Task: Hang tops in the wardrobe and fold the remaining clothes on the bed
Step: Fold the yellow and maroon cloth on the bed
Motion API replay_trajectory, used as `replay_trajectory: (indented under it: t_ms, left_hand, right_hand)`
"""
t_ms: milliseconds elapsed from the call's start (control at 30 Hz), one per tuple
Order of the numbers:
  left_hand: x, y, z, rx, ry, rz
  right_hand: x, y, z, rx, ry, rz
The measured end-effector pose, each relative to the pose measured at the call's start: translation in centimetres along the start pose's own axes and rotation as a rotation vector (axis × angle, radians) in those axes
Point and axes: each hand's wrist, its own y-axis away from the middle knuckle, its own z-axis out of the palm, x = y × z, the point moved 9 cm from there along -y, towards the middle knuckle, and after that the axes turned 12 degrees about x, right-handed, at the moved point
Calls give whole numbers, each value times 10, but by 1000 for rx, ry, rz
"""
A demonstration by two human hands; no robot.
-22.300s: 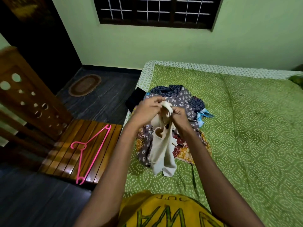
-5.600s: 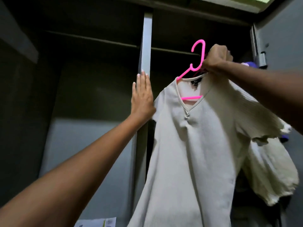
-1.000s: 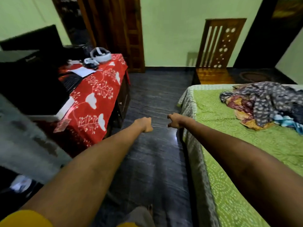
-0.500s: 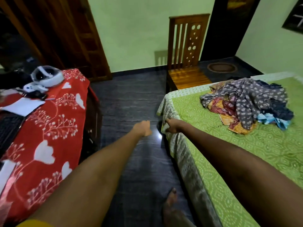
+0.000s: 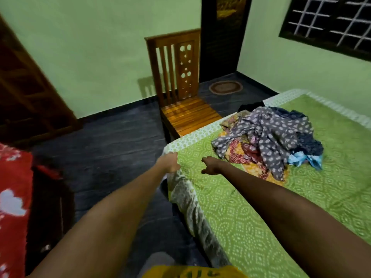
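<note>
Head view: both bare arms stretch forward from the bottom of the picture toward the near corner of the bed (image 5: 251,217), which fills the right side from about 2 to 5 o'clock under a green sheet with a white dotted pattern. The left hand (image 5: 168,162) sits at the bed's corner edge, close to the picture's centre; its fingers look loosely curled with nothing between them, though whether they touch the sheet cannot be told. The right hand (image 5: 211,165) hovers over the sheet just to the 3 o'clock side of the left hand, fingers relaxed and partly extended, holding nothing.

The pile of clothes (image 5: 269,141) lies on the bed at roughly 2 o'clock from the hands, near the edge that faces the chair. On top is a grey garment with pale spots; beneath and around it show red and yellow patterned cloth, a dark blue piece, and a light blue piece at the pile's 4 o'clock side.

A wooden chair (image 5: 180,97) with a slatted seat stands at 12 o'clock, just beside the bed's far corner, its back toward the green wall. A small oval mat (image 5: 225,87) lies on the dark floor at 1 o'clock, before a dark doorway. A barred window (image 5: 329,23) is at the upper right. A desk (image 5: 14,197) draped in red cloth with white shapes sits at 9 o'clock.
</note>
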Motion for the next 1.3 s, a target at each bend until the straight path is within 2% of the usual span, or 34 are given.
replay_trajectory:
  t_ms: [133, 367, 467, 633, 800, 967, 1100, 1233, 1300]
  left_hand:
    - [30, -63, -4, -34, -49, 84]
    - [114, -193, 13, -136, -173, 373]
    - [148, -240, 26, -212, -207, 505]
    - [184, -301, 53, -389, -245, 698]
    - [195, -351, 70, -495, -202, 749]
    - [196, -395, 108, -552, -95, 669]
    - [196, -421, 149, -527, 40, 577]
    - [189, -430, 181, -466, 96, 591]
    - [178, -434, 215, -526, 146, 610]
  right_hand:
    - [51, -36, -11, 29, -58, 96]
    - [147, -97, -21, 102, -223, 368]
    - [181, -119, -21, 124, -298, 489]
    - [221, -143, -10, 47, -422, 705]
    - [243, -167, 9, -9, -497, 818]
    - [259, -194, 46, -4, -667, 906]
    - [286, -225, 81, -41, -801, 985]
    - [324, -253, 105, 193, -962, 1210]
    - [329, -269, 112, 232, -1029, 1239]
